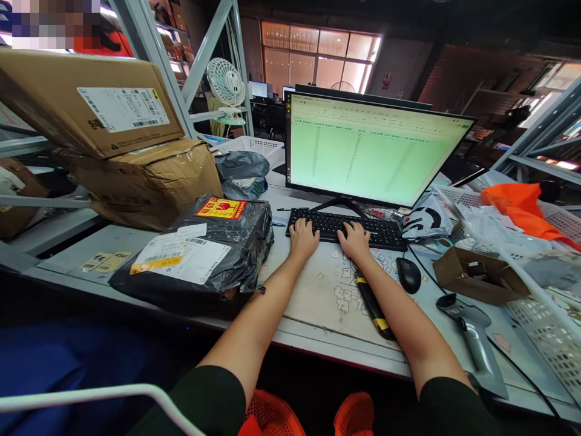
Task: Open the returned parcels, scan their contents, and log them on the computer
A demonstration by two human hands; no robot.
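Both of my hands rest on a black keyboard (327,225) in front of a monitor. My left hand (304,237) lies over the keyboard's left end, fingers spread on the keys. Toward the middle, my right hand (354,240) touches the keys with its fingers apart. Neither hand holds anything. The monitor (363,151) shows a pale green spreadsheet whose text is too small to read. Under my right forearm lies a black and yellow utility knife (373,307), partly covered. A black mouse (409,275) sits right of that forearm.
A black plastic-wrapped parcel (247,242) and stacked cardboard boxes (172,175) crowd the left. On the right are a barcode scanner (476,339) with its cable, a small open carton (472,290) and a white basket (544,333). A fan (226,83) stands behind.
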